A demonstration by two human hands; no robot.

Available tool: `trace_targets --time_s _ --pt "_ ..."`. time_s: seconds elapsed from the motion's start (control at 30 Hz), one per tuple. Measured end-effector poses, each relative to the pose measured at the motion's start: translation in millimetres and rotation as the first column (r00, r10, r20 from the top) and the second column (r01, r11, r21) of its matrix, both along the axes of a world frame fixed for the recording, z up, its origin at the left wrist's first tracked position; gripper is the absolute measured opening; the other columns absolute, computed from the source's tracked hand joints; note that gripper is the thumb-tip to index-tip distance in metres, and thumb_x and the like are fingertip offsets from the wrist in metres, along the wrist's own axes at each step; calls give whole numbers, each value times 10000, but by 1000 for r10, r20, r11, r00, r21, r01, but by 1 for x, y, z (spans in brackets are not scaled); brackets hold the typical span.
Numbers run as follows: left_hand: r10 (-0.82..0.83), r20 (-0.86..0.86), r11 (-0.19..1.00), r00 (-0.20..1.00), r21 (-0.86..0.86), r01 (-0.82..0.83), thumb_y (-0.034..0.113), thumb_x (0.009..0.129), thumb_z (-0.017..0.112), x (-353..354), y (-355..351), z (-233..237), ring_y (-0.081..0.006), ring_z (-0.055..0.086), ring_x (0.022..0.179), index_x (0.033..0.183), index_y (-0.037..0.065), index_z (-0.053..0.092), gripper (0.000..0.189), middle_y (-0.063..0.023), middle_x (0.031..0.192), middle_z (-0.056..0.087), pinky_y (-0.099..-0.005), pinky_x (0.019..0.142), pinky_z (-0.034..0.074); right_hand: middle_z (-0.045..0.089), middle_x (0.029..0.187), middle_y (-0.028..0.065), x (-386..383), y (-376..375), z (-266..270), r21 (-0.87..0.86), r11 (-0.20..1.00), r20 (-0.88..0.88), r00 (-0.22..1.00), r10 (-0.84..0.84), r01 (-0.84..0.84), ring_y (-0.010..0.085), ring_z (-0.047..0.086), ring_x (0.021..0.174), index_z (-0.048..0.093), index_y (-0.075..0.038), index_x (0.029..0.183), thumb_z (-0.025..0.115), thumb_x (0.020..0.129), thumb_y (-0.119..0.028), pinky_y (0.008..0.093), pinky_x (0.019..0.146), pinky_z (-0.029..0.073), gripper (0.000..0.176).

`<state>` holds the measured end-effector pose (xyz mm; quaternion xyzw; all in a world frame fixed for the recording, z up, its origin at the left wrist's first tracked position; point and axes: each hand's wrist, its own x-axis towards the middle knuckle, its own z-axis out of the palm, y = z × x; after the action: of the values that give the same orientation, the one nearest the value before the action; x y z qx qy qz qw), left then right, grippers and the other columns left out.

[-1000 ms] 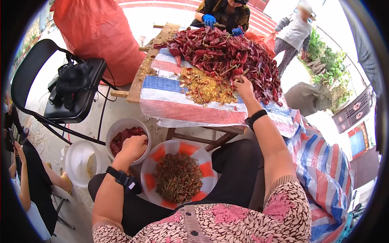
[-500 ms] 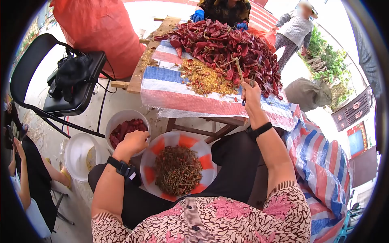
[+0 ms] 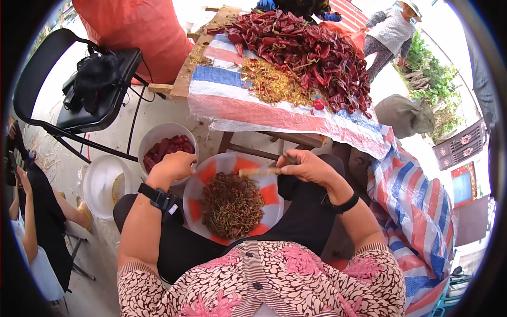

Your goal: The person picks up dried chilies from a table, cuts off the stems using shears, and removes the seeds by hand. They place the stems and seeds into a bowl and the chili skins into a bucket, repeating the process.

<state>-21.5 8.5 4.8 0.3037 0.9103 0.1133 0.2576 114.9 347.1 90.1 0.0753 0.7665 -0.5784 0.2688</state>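
My right hand (image 3: 303, 166) is closed round a pale, flat wooden stick (image 3: 259, 171), whose far end reaches over a bowl. That white and orange-red bowl (image 3: 272, 211) sits between my legs and holds a heap of dry stems (image 3: 232, 206) with small red bits. To the left, my left hand (image 3: 177, 166) hangs over the rim of a white bucket (image 3: 148, 138) of red chili pieces (image 3: 168, 148). Its fingers are curled together, and whatever is in them is hidden. A large pile of dried red chilies (image 3: 296, 42) covers the table ahead.
Yellow seeds (image 3: 274, 84) lie on the striped sheet (image 3: 237, 108) covering the table. A black chair (image 3: 97, 127) with a dark bag, a white tub (image 3: 100, 185) and a large red sack (image 3: 137, 31) stand left. Other people are left and beyond the table. Striped sheeting (image 3: 412, 211) hangs right.
My right hand has come down from the chili pile to the bowl, bringing the wooden stick with it. My left hand stays by the bucket. The view has tilted slightly.
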Motion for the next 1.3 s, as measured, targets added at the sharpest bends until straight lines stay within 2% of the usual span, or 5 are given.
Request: trace_targets --time_s 0.23,0.47,0.77,0.97,1.3 --pt "-19 27 1000 999 6 19 212 800 632 -1 -2 -3 -372 610 1015 1197 97 604 415 -192 1103 642 -439 873 485 657 986 113 -66 112 -32 506 397 -840 543 23 766 247 625 922 605 -20 1099 684 778 -110 343 859 471 343" --pt "-36 32 999 999 24 35 202 791 637 -1 -4 -1 -374 607 1025 1193 92 608 418 -198 1108 639 -434 884 483 634 1106 102 -104 137 -27 773 148 -632 766 117 616 330 597 1040 610 -170 1137 624 828 -210 410 844 481 312" --pt "-75 -19 986 997 145 77 179 812 631 2 2 3 -354 640 951 1187 63 600 394 -206 1029 658 -413 844 502 609 786 15 -75 89 -6 -100 740 -543 586 -601 666 59 439 497 625 -53 1028 631 875 -126 221 423 342 170" --pt "-156 405 580 901 776 -249 175 896 621 28 39 34 -178 589 1025 1328 68 499 461 -97 1133 629 -308 937 443 648 917 49 -40 -25 -20 -702 549 161 852 -498 454 22 378 462 587 -49 1030 611 913 -133 189 393 299 146" --pt "-253 536 309 806 834 -458 171 943 592 36 51 31 -106 538 1092 1308 29 517 398 -30 1170 610 -276 988 403 556 753 -15 -34 -123 -63 -783 359 341 833 -435 508 38 403 474 577 -70 974 624 909 -152 201 393 302 114"
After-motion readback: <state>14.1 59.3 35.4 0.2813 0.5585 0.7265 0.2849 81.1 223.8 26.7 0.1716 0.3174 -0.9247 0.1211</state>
